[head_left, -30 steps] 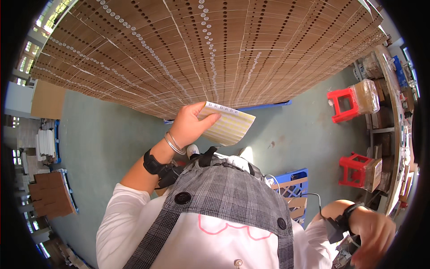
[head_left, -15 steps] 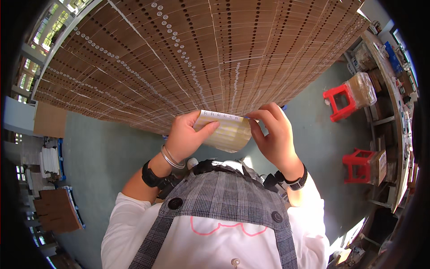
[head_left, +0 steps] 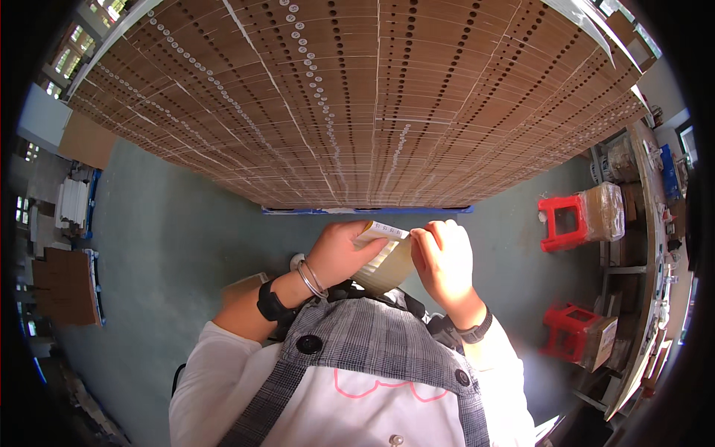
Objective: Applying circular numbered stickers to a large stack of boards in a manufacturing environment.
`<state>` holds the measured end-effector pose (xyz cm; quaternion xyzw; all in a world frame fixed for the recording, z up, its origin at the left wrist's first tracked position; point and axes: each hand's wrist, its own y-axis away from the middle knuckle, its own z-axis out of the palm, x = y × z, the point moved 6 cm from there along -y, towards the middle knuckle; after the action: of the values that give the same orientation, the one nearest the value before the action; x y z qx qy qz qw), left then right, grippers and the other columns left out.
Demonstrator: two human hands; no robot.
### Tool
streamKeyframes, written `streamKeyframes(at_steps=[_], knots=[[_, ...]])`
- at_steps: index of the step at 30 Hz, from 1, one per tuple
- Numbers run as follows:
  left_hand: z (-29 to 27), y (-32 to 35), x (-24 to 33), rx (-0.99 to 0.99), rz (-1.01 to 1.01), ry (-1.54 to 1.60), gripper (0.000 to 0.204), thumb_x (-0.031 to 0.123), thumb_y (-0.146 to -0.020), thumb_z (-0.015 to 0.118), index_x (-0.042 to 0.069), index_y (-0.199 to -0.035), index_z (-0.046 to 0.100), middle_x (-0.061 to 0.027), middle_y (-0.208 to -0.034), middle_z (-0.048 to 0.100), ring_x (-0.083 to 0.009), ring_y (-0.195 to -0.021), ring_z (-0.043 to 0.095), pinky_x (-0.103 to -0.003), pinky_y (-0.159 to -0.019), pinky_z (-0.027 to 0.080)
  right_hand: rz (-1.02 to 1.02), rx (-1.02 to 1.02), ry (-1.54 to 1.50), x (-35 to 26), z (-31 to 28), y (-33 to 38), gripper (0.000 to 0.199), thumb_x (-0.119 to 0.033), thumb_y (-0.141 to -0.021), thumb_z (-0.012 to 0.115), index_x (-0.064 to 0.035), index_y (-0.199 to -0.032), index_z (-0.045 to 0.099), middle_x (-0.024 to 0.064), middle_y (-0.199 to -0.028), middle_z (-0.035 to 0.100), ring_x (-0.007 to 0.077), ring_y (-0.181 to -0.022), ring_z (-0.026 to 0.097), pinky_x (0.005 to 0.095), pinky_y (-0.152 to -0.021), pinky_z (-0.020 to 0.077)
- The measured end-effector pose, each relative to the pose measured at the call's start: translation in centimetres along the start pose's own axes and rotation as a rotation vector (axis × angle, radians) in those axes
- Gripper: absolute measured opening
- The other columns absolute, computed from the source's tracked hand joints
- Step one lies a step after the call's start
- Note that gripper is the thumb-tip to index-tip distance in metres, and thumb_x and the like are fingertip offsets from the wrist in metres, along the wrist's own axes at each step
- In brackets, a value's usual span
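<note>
My left hand [head_left: 335,257] grips a curled sheet of labels [head_left: 395,272] by its left side, thumb on top and fingers underneath. The sheet has a white upper strip with small dark print and a yellowish, shiny lower part that hangs toward my apron. At its upper right corner, the fingers of my right hand [head_left: 445,261] are pinched together. Whether a single label is lifted between them is too small to tell. Beyond both hands rises a tall stack of brown cardboard [head_left: 357,112] with rows of dark round holes, some covered by round white stickers.
The stack stands on a blue pallet [head_left: 365,211]. To the right, red stools [head_left: 562,223] carry wrapped boxes, beside a long workbench [head_left: 648,283]. On the left are brown cardboard sheets [head_left: 65,287] and a white pile [head_left: 72,203].
Both hands have come down closer to my body, and the label sheet has tilted and curled more. My view has shifted, so the blue pallet under the stack now shows.
</note>
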<state>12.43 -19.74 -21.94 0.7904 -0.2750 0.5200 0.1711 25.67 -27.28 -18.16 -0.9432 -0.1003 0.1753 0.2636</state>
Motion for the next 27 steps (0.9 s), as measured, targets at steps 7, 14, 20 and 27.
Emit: streamKeyframes(at_steps=[7, 14, 20, 27], knots=[[-0.3, -0.8, -0.8, 0.075, -0.069, 0.057, 0.025, 0.018, -0.079, 0.064, -0.001, -0.094, 0.063, -0.0159, -0.083, 0.066, -0.0258, -0.077, 0.066, -0.030, -0.068, 0.050, -0.075, 0.012, 0.025, 0.9, 1.2, -1.7, 0.018, -0.006, -0.066, 0.063, -0.0035, -0.083, 0.057, 0.0070, -0.074, 0.047, 0.0226, -0.067, 0.046, 0.0329, -0.059, 0.0367], [-4.2, -4.5, 0.0, 0.106, -0.004, -0.031, 0.025, 0.019, -0.079, 0.065, -0.003, -0.090, 0.062, -0.0173, -0.078, 0.065, -0.0274, -0.070, 0.066, -0.032, -0.062, 0.050, -0.111, 0.089, 0.107, 1.1, 1.3, -6.7, 0.019, -0.006, -0.063, 0.064, -0.0052, -0.079, 0.054, 0.0059, -0.072, 0.046, 0.0226, -0.068, 0.046, 0.0331, -0.061, 0.0388], [-9.1, -8.7, 4.4, 0.206, 0.070, 0.087, 0.020, 0.016, -0.078, 0.065, -0.003, -0.083, 0.061, -0.0163, -0.072, 0.064, -0.0271, -0.061, 0.064, -0.032, -0.056, 0.048, -0.109, 0.276, -0.003, 1.3, -2.6, -12.6, 0.020, 0.002, -0.063, 0.063, -0.0032, -0.079, 0.053, 0.0077, -0.076, 0.050, 0.0240, -0.068, 0.051, 0.0343, -0.060, 0.0402], [-13.8, -10.1, 16.1, 0.138, 0.776, -0.278, 0.013, 0.003, -0.068, 0.069, 0.006, -0.080, 0.065, -0.0076, -0.079, 0.064, -0.0217, -0.073, 0.058, -0.031, -0.064, 0.047, -0.017, 0.583, 0.005, 2.6, -10.2, -17.4, 0.017, 0.006, -0.070, 0.062, -0.0033, -0.084, 0.055, 0.0093, -0.079, 0.057, 0.0234, -0.068, 0.055, 0.0279, -0.058, 0.0442]])
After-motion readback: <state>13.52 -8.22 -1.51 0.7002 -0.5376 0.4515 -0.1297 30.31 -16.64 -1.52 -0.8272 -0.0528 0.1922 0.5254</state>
